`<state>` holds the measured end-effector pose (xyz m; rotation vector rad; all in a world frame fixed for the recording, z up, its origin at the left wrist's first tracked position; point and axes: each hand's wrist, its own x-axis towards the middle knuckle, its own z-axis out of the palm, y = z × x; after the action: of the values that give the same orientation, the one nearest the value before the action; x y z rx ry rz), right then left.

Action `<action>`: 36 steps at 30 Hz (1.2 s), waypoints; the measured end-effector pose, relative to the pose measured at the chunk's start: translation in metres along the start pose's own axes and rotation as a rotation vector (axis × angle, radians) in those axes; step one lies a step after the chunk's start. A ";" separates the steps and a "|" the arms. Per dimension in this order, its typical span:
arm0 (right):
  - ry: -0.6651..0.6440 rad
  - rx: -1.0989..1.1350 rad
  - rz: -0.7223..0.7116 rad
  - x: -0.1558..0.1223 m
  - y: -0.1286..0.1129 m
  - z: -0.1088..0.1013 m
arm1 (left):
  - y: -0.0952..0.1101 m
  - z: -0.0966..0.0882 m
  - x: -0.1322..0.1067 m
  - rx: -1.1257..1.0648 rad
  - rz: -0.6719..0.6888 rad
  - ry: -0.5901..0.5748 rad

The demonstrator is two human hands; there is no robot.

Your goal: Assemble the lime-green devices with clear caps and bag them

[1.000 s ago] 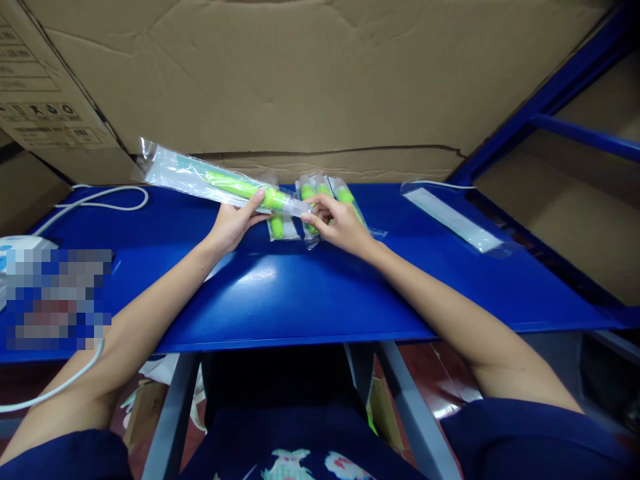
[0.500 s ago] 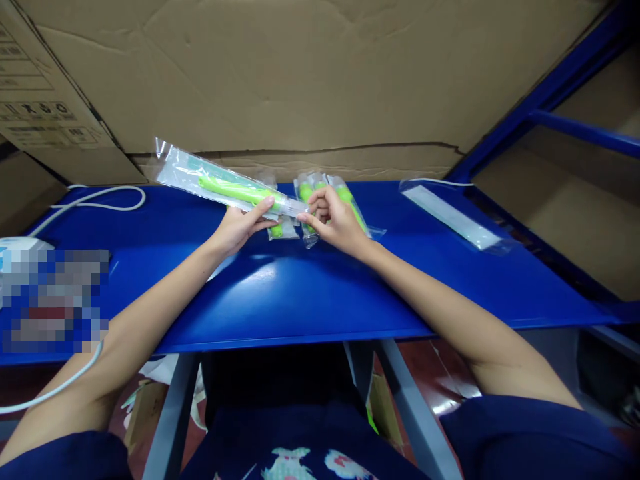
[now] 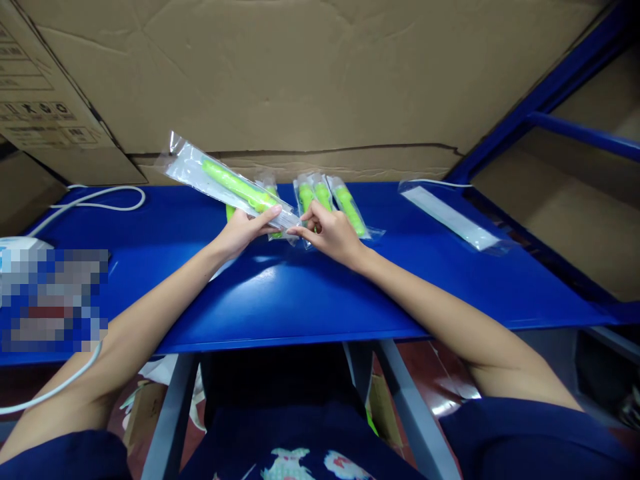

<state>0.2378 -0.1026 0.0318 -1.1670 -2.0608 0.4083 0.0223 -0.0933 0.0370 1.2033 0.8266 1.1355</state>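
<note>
Over the blue table [image 3: 310,293], both hands hold one clear plastic bag [image 3: 200,170] with a long green item [image 3: 235,187] inside. My left hand [image 3: 245,230] grips the bag near its lower end, thumb laid on top. My right hand [image 3: 327,233] pinches the bag's open end at its tip. The bag tilts up toward the far left. Behind the hands, several more bagged green items [image 3: 345,207] lie side by side on the table.
A stack of flat clear bags [image 3: 453,217] lies at the right. A white cable [image 3: 107,197] loops at the far left, by a white device [image 3: 20,247]. Cardboard sheets [image 3: 300,80] form the back wall. A blue frame rail [image 3: 580,130] runs along the right.
The green item has slid further up into the bag, and the bag has tilted up more steeply. Both hands have drawn slightly nearer, with my right hand now pinching the bag's end.
</note>
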 end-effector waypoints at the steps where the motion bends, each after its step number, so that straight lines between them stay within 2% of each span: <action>1: -0.003 -0.028 -0.004 -0.001 -0.001 0.001 | 0.000 0.000 0.000 0.017 0.000 -0.006; 9: 0.021 -0.224 -0.055 -0.007 -0.005 0.007 | 0.000 0.000 -0.003 0.178 0.007 -0.050; 16: 0.017 -0.305 -0.096 -0.010 -0.006 0.010 | -0.004 0.000 -0.002 0.275 -0.004 -0.112; 23: -0.028 -0.391 -0.099 -0.009 -0.005 0.013 | 0.002 0.000 -0.003 0.263 -0.019 -0.195; 26: -0.035 -0.375 -0.096 -0.007 -0.006 0.009 | 0.005 0.001 -0.002 0.195 -0.029 -0.145; 30: 0.028 -0.276 -0.135 -0.004 -0.007 -0.005 | 0.010 -0.004 0.001 0.090 -0.053 -0.059; 36: 0.047 -0.189 -0.310 0.003 0.006 -0.014 | 0.015 -0.012 0.009 -0.026 -0.083 0.003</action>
<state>0.2506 -0.0984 0.0395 -0.9293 -2.2283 0.0375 0.0097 -0.0817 0.0496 1.1360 0.8542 1.0773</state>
